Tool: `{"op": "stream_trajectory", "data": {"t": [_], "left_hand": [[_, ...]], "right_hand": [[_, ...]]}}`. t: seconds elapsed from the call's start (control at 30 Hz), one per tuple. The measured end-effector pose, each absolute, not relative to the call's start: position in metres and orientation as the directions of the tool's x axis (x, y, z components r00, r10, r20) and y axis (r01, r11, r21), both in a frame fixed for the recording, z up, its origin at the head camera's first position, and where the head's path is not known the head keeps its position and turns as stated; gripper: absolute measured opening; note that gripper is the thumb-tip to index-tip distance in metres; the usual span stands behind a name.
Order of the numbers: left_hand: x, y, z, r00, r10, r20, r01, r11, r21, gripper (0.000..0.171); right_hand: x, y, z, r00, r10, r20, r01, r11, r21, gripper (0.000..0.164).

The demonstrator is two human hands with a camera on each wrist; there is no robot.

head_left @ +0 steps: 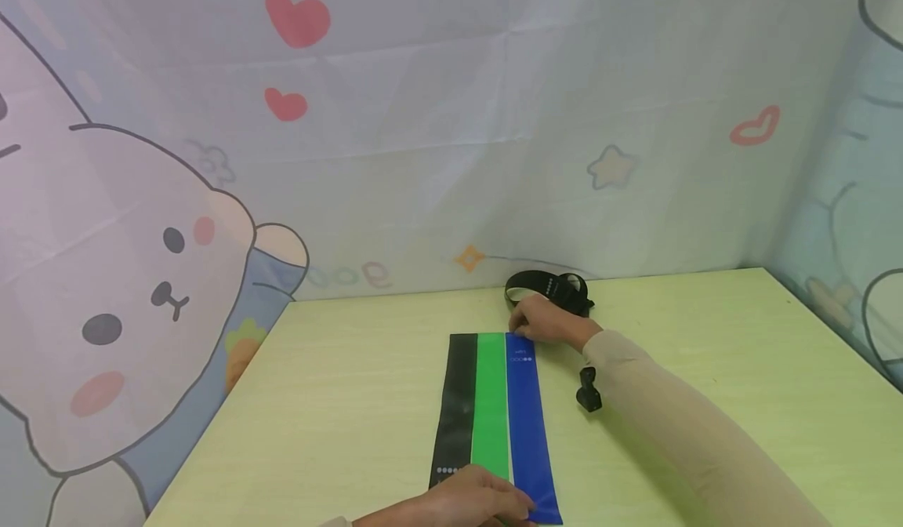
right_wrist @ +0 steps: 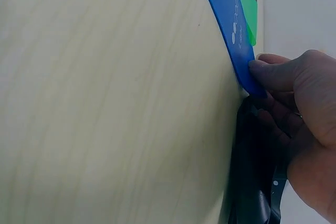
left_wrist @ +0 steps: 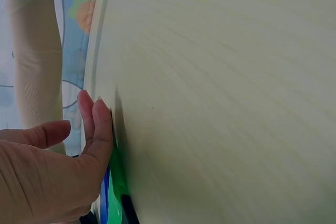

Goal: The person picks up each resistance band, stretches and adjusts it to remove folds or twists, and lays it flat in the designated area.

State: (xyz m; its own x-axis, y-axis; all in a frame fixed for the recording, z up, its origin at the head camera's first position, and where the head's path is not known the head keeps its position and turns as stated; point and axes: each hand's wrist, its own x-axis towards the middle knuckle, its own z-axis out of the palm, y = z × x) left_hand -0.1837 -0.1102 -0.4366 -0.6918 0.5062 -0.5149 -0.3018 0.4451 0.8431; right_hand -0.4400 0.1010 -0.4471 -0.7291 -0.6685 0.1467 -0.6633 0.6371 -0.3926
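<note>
Three flat resistance bands lie side by side on the table: a black band (head_left: 457, 401), a green band (head_left: 491, 401) and a blue band (head_left: 529, 433). My right hand (head_left: 546, 321) pinches the far end of the blue band between thumb and fingers, as the right wrist view shows up close. At the near end, my left hand (head_left: 473, 499) lies across the green band, fingertips on the blue one. In the left wrist view its fingers (left_wrist: 102, 124) are fairly straight, with the thumb held apart. Another black band (right_wrist: 254, 166) sits curled right behind my right hand.
The pale yellow table (head_left: 353, 401) ends at the back against a cartoon-printed cloth (head_left: 437, 158). More printed cloth hangs at the left and right. A small black device (head_left: 589, 390) is beside my right forearm.
</note>
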Motion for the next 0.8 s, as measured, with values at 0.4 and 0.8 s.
{"op": "stream_trajectory", "data": {"t": [0.4, 0.8], "left_hand": [[-0.1806, -0.1081, -0.4310, -0.701, 0.475, -0.533, -0.329, 0.448, 0.831, 0.028], [-0.1760, -0.1055, -0.4277, -0.724, 0.445, -0.527, -0.322, 0.458, 0.829, 0.025]], "right_hand": [[-0.4420, 0.0987, -0.4497, -0.740, -0.649, 0.177, -0.660, 0.652, -0.373, 0.008], [-0.4416, 0.0990, -0.4529, -0.751, -0.636, 0.175, -0.643, 0.647, -0.411, 0.008]]}}
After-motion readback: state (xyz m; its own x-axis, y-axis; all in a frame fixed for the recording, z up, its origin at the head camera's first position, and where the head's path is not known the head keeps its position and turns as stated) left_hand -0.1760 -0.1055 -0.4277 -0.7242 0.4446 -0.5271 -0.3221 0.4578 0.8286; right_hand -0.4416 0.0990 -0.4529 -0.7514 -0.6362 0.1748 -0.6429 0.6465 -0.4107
